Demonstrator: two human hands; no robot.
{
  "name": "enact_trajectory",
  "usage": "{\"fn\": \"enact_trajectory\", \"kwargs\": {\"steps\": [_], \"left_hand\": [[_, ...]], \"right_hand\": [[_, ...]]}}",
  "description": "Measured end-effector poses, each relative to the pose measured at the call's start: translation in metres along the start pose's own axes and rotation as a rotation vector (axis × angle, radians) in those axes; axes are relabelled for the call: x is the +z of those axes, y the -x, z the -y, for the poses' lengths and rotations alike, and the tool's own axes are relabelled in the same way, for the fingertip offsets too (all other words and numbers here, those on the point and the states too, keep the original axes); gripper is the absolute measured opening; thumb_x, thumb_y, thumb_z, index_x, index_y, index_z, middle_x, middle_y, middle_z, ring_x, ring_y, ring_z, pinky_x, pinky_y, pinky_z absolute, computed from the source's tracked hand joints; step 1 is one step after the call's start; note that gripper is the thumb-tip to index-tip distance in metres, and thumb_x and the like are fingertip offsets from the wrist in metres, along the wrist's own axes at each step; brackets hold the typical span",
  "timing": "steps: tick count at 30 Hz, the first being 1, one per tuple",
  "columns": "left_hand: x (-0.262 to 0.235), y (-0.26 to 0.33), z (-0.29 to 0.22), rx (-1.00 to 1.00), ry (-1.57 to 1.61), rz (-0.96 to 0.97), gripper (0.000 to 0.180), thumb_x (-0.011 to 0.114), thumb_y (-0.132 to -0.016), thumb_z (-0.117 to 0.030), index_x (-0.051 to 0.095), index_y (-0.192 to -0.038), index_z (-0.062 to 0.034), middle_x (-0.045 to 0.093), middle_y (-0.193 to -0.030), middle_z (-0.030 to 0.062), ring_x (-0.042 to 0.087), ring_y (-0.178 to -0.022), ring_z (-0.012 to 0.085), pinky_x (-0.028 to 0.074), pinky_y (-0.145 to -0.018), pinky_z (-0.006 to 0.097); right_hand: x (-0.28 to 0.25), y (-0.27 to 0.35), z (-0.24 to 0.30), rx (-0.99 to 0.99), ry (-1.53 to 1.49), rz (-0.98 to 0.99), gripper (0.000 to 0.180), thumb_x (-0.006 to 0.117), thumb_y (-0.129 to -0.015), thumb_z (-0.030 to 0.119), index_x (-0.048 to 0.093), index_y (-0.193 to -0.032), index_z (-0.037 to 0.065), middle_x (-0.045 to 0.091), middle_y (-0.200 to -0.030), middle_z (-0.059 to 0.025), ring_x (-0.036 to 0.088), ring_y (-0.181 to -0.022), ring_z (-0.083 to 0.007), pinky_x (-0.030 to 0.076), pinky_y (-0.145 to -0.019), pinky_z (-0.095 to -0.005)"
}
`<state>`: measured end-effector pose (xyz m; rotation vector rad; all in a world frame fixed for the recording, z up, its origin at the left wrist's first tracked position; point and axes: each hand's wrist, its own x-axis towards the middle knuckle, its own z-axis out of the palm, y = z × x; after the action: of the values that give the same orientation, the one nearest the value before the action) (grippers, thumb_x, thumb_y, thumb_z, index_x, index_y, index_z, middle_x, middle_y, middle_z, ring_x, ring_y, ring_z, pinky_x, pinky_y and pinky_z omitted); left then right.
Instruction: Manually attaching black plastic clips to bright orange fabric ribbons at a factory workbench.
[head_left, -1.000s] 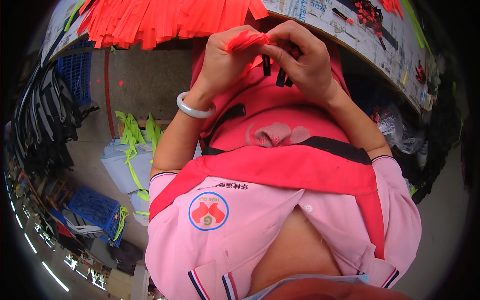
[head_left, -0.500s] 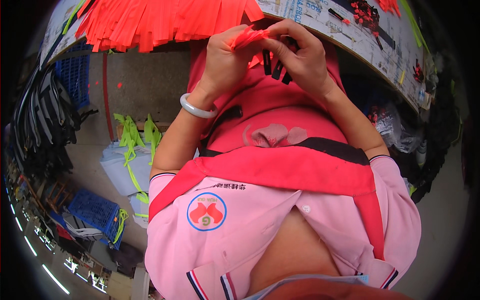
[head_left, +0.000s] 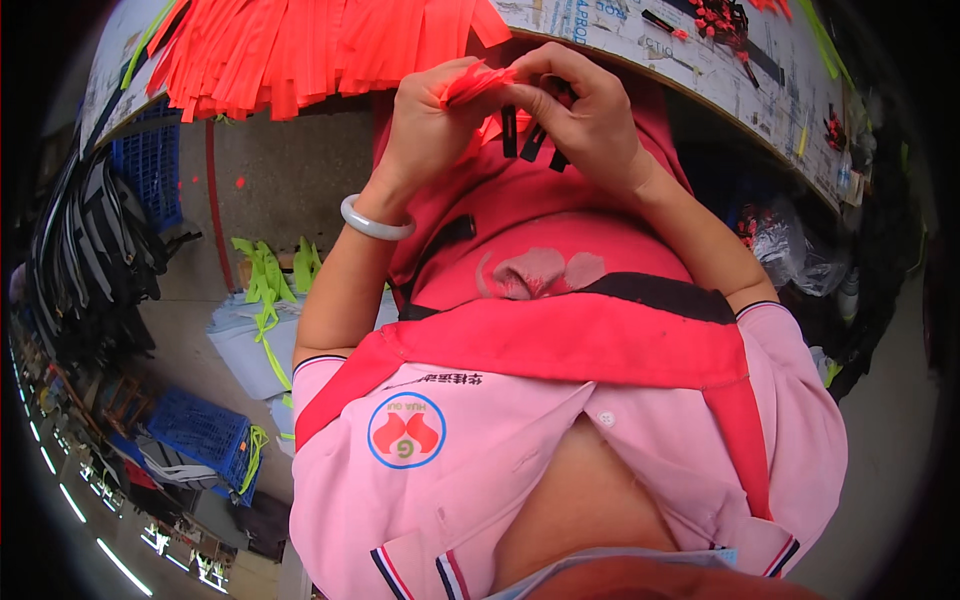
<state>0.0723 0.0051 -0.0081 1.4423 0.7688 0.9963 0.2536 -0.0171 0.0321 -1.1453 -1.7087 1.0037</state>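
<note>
Both hands are together over my red apron, close to the table edge. My left hand [head_left: 430, 130] is closed around a bunched strip of bright orange-red webbing [head_left: 474, 84], whose folded end sticks out above the fingers. Fingers of my right hand [head_left: 595, 120] pinch beside that end. Several narrow black slotted pieces [head_left: 509, 133] hang below the right fingers; their upper ends are hidden, so how they join the strip cannot be made out. More orange-red material shows between the two hands.
Many orange-red strips [head_left: 320, 55] drape over the edge of the table [head_left: 640, 45]. Small red and black pieces [head_left: 722, 22] lie farther right on it. Black straps [head_left: 90, 240] hang at the left, near a blue crate [head_left: 148, 165]. Yellow-green strips [head_left: 265, 275] lie below; a clear bag [head_left: 785, 245] sits right.
Both hands have shifted slightly left, carrying the orange-red strip and the black pieces along. The grip looks much the same.
</note>
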Motion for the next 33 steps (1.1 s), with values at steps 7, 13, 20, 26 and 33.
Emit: {"fn": "enact_trajectory", "kwargs": {"steps": [7,13,20,26,33], "left_hand": [[-0.002,-0.007,-0.013,-0.185,0.140,-0.014,0.019,0.065,-0.085,-0.003,0.067,-0.104,-0.0016,0.061,-0.080,-0.0020,0.053,-0.069,0.0050,0.044,-0.062,0.020],[-0.012,-0.009,-0.020,-0.147,0.025,0.000,0.004,0.063,-0.086,-0.004,0.064,-0.089,-0.0013,0.058,-0.077,-0.0030,0.052,-0.068,0.0039,0.041,-0.059,0.019],[0.014,-0.010,-0.027,0.004,0.095,-0.017,0.002,0.062,-0.087,0.000,0.061,-0.089,0.0002,0.058,-0.080,0.0006,0.052,-0.068,0.0050,0.042,-0.058,0.021],[-0.043,0.006,-0.018,-0.187,0.543,-0.527,0.011,0.060,-0.092,-0.008,0.061,-0.099,0.0003,0.057,-0.080,0.0026,0.043,-0.054,0.0060,0.034,-0.049,0.021],[-0.053,0.028,-0.010,-0.177,0.665,-0.620,0.010,0.059,-0.093,-0.009,0.060,-0.098,-0.0008,0.056,-0.081,0.0030,0.043,-0.056,0.0076,0.035,-0.050,0.022]], "right_hand": [[-0.001,-0.002,-0.011,0.051,-0.050,-0.017,0.017,0.068,-0.086,0.012,0.062,-0.095,-0.001,0.064,-0.084,-0.0070,0.060,-0.075,-0.0101,0.049,-0.067,-0.0231],[-0.003,-0.003,0.000,0.096,-0.026,0.056,0.018,0.068,-0.086,0.013,0.063,-0.097,-0.001,0.065,-0.087,-0.0052,0.060,-0.078,-0.0086,0.049,-0.069,-0.0229],[0.021,0.013,-0.036,0.117,-0.131,0.159,0.018,0.067,-0.083,0.007,0.062,-0.098,0.001,0.064,-0.085,-0.0114,0.063,-0.078,-0.0191,0.050,-0.072,-0.0307],[-0.016,-0.059,0.009,0.282,-0.122,0.200,0.025,0.065,-0.088,0.019,0.064,-0.103,-0.001,0.064,-0.078,-0.0030,0.056,-0.070,-0.0073,0.046,-0.062,-0.0239],[-0.035,-0.203,0.013,0.245,-0.456,0.011,0.026,0.060,-0.093,0.028,0.061,-0.105,0.005,0.054,-0.061,0.0026,0.043,-0.040,-0.0051,0.034,-0.036,-0.0205]]}}
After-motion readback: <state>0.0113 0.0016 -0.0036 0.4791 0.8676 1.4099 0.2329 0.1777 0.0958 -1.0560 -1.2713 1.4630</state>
